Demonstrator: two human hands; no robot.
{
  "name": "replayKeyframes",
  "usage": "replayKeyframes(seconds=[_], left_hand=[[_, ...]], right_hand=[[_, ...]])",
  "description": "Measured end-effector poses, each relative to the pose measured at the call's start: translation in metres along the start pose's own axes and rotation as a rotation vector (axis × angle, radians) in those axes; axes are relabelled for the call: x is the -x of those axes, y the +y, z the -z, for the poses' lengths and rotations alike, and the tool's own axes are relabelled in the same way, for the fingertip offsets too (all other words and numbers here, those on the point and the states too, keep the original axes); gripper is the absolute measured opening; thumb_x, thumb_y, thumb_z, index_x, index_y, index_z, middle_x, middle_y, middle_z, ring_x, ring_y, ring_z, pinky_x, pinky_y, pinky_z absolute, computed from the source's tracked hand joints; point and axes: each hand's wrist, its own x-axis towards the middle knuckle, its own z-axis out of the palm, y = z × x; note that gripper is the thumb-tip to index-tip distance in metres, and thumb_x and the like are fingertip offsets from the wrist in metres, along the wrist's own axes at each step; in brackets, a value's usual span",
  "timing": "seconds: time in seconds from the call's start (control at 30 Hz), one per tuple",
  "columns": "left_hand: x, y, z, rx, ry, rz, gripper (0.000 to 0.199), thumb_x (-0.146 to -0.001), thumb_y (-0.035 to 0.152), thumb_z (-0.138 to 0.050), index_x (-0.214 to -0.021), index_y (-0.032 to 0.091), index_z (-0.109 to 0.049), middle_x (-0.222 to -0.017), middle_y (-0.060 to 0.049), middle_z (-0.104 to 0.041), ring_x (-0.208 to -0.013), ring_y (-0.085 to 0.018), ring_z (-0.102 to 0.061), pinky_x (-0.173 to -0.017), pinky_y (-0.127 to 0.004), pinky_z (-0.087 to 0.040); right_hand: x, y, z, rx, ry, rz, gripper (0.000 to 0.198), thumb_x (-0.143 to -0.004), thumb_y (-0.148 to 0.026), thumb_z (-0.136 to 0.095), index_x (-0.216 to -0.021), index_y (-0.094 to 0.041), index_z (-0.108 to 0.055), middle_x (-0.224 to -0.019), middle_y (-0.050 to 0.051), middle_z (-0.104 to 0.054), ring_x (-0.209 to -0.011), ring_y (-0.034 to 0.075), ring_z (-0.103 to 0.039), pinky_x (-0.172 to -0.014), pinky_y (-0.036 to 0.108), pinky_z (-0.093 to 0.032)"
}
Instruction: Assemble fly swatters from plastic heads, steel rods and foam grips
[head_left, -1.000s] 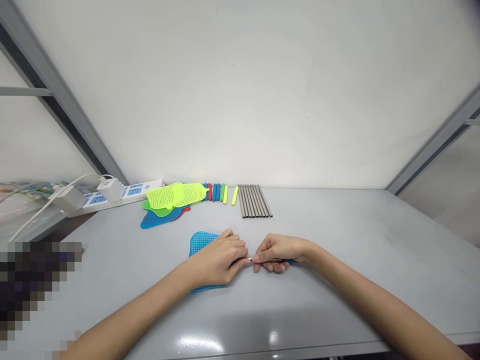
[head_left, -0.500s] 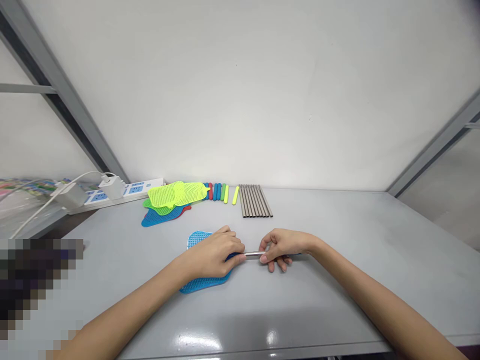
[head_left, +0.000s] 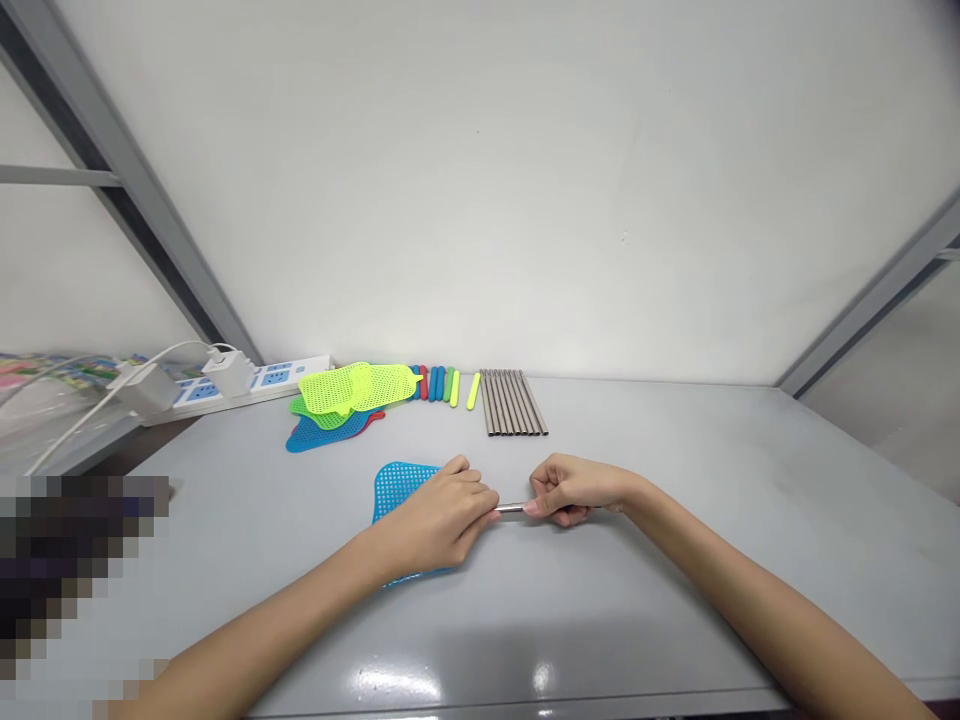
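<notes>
A blue perforated fly swatter head (head_left: 400, 484) lies under my left hand (head_left: 444, 512), whose fingers are closed around its narrow neck end. From between my two hands shows a short stretch of metal rod (head_left: 513, 508), in line with that neck. My right hand (head_left: 574, 490) is wrapped around the rod, thumb along it, and a little of its far end comes out past the palm. The joint of rod and neck is hidden by my left fingers.
Behind lie yellow swatter heads (head_left: 352, 388) on green, blue and red ones, coloured handle grips (head_left: 439, 384), a lone yellow grip (head_left: 473, 391) and a row of metal rods (head_left: 514, 405). A power strip (head_left: 294, 374) with plugged-in chargers stands at the back left. A pixelated patch covers the left edge.
My right fingers, loosely spread before, have curled in around the rod. My left hand has shifted slightly right, and the swatter head has turned and tilted a little.
</notes>
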Motion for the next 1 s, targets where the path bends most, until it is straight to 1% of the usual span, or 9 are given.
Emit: replayKeyframes(seconds=[0.13,0.27,0.4,0.57,0.67,0.87,1.0], left_hand=[[0.000,0.003,-0.002,-0.003,0.008,0.002,0.024,-0.086,0.021,-0.030,-0.065,0.016,-0.041,-0.059,0.000,-0.048,-0.061,-0.013,-0.040,-0.069,-0.029,-0.027],[0.000,0.005,-0.003,-0.021,0.015,-0.016,0.023,-0.085,0.020,-0.032,-0.065,0.016,-0.042,-0.060,-0.001,-0.049,-0.062,-0.014,-0.041,-0.070,-0.030,-0.027],[0.000,0.008,-0.005,-0.053,0.015,-0.019,0.022,-0.084,0.019,-0.032,-0.065,0.016,-0.042,-0.059,-0.001,-0.049,-0.061,-0.014,-0.040,-0.070,-0.030,-0.027],[0.000,0.013,-0.008,-0.021,0.021,-0.032,0.023,-0.085,0.019,-0.032,-0.064,0.016,-0.042,-0.058,0.000,-0.047,-0.059,-0.013,-0.040,-0.069,-0.029,-0.029],[0.000,0.015,-0.009,0.001,0.016,-0.032,0.022,-0.084,0.019,-0.032,-0.066,0.016,-0.044,-0.059,0.000,-0.048,-0.059,-0.013,-0.040,-0.068,-0.029,-0.029],[0.001,0.016,-0.010,0.008,-0.001,-0.036,0.025,-0.085,0.020,-0.031,-0.067,0.016,-0.047,-0.059,-0.001,-0.048,-0.059,-0.013,-0.040,-0.068,-0.029,-0.028],[0.001,0.014,-0.009,0.019,-0.004,-0.025,0.026,-0.086,0.022,-0.031,-0.067,0.016,-0.047,-0.059,0.000,-0.049,-0.059,-0.013,-0.040,-0.068,-0.029,-0.028]], right_hand=[[0.001,-0.002,-0.001,-0.013,-0.010,-0.025,0.036,-0.067,-0.041,-0.063,-0.056,-0.014,-0.041,-0.043,-0.006,-0.045,-0.034,0.002,-0.030,-0.030,0.015,-0.018],[-0.003,0.001,-0.003,-0.083,-0.062,-0.068,0.034,-0.067,-0.041,-0.062,-0.058,-0.013,-0.043,-0.042,-0.006,-0.043,-0.033,0.001,-0.029,-0.029,0.014,-0.013],[-0.006,0.002,-0.006,-0.134,-0.081,-0.085,0.031,-0.068,-0.038,-0.062,-0.059,-0.012,-0.047,-0.044,-0.005,-0.044,-0.033,0.001,-0.031,-0.028,0.013,-0.013],[-0.005,0.000,-0.010,-0.085,-0.120,-0.090,0.034,-0.071,-0.042,-0.057,-0.059,-0.010,-0.051,-0.039,-0.006,-0.040,-0.031,0.002,-0.030,-0.027,0.014,-0.013],[-0.005,0.001,-0.012,-0.074,-0.153,-0.093,0.037,-0.074,-0.044,-0.053,-0.059,-0.011,-0.052,-0.036,-0.006,-0.037,-0.030,0.002,-0.027,-0.026,0.015,-0.012],[-0.009,0.001,-0.017,-0.077,-0.152,-0.129,0.035,-0.075,-0.042,-0.051,-0.058,-0.012,-0.050,-0.035,-0.006,-0.036,-0.029,0.002,-0.024,-0.025,0.015,-0.012],[-0.009,-0.002,-0.020,-0.090,-0.154,-0.129,0.038,-0.075,-0.045,-0.051,-0.058,-0.011,-0.051,-0.036,-0.007,-0.036,-0.028,0.002,-0.023,-0.025,0.015,-0.011]])
